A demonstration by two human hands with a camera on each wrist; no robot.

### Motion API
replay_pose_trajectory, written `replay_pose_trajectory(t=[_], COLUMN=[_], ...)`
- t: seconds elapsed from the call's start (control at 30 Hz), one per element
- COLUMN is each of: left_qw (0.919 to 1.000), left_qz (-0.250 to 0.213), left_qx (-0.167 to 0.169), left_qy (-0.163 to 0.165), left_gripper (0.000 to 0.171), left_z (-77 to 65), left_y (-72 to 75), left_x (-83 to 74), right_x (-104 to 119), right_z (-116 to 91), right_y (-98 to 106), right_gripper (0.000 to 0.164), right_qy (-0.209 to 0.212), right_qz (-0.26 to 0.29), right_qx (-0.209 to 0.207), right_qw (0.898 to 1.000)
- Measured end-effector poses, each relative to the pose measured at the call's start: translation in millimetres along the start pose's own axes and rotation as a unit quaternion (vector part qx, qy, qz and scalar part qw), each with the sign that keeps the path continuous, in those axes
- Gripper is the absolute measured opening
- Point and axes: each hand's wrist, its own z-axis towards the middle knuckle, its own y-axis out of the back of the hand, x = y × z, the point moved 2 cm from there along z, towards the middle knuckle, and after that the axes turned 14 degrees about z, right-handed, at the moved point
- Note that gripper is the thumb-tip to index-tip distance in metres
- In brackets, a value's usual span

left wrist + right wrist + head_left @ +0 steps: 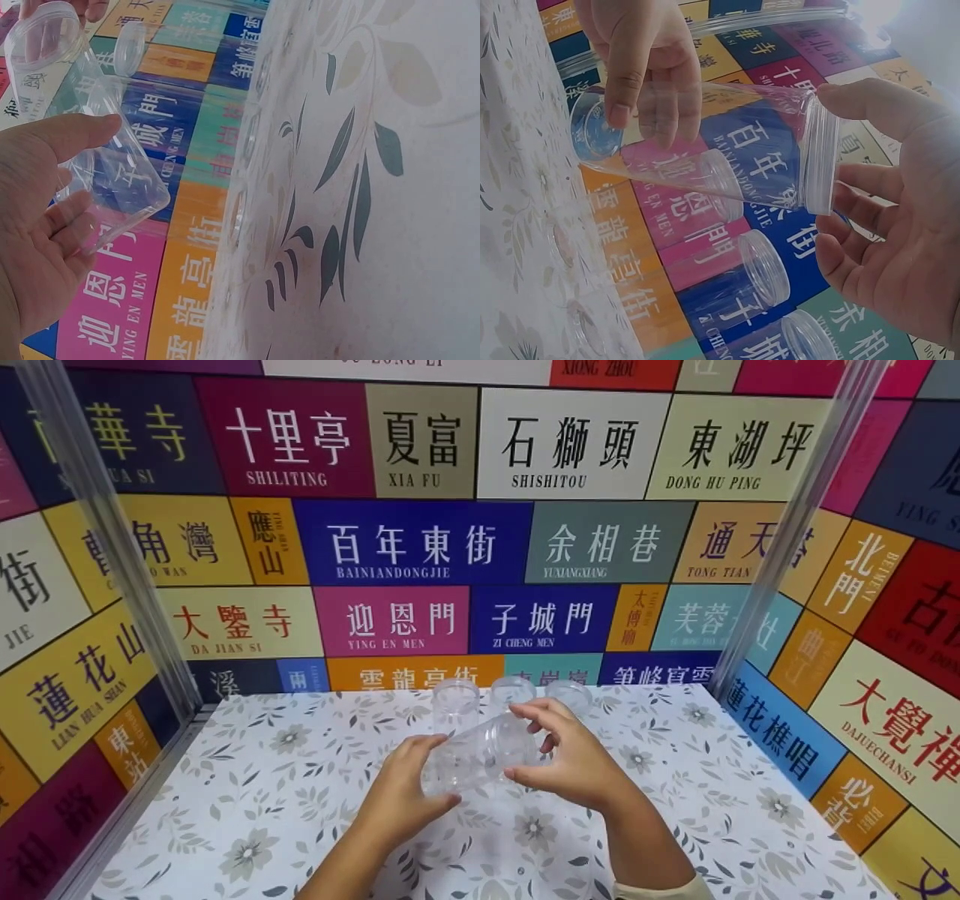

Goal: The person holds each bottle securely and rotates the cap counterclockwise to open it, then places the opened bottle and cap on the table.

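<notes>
A clear, see-through plastic jar is held tilted above the table between both hands. My left hand grips its body near the base, the thumb on one side and fingers on the other, as the left wrist view also shows. My right hand holds the ribbed clear lid by its edge, thumb on one side and curled fingers on the other. The lid sits on the jar's mouth. Through the clear wall no contents show.
Three more clear lidded jars stand in a row at the table's back edge, beyond the hands. A white cloth with grey leaves and flowers covers the table. Colourful lettered panels rise behind, with metal posts at the corners.
</notes>
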Motion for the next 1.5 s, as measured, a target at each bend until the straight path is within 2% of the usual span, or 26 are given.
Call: replay_pose_trajectory(t=[0.13, 0.33, 0.63, 0.77, 1.1, 1.23, 1.5], left_qw=[1.0, 1.0, 0.9997, 0.9998, 0.9995, 0.9998, 0.9999], left_qz=[-0.002, -0.001, -0.006, -0.008, -0.001, -0.002, -0.004], left_qx=[0.004, 0.005, 0.014, 0.012, -0.024, -0.015, -0.005], left_qy=[0.004, 0.005, 0.017, 0.013, -0.022, -0.015, -0.008], left_gripper=[0.085, 0.085, 0.085, 0.085, 0.084, 0.084, 0.085], left_z=[0.7, 1.2, 1.5, 1.7, -1.0, -0.3, 0.2], left_y=[-1.4, -1.8, -0.6, -0.9, -0.6, -0.7, 0.2], left_x=[0.7, 0.6, 0.3, 0.6, 1.2, 0.8, 0.8], right_x=[1.4, 3.9, 2.5, 0.3, -3.4, -1.9, -1.4], right_z=[-1.4, -3.0, -2.5, -1.6, 1.4, 1.2, 1.0], right_y=[-0.4, -0.9, 0.2, 1.3, 1.7, 0.1, 0.0], right_gripper=[0.081, 0.082, 0.085, 0.087, 0.089, 0.083, 0.078], right_qy=[0.011, 0.006, 0.009, 0.01, -0.06, -0.084, -0.079], right_qz=[0.008, 0.016, 0.008, -0.005, -0.056, -0.06, -0.033], right_qx=[0.012, 0.021, 0.02, 0.011, -0.017, -0.014, -0.018], right_qw=[1.0, 1.0, 1.0, 1.0, 0.996, 0.995, 0.996])
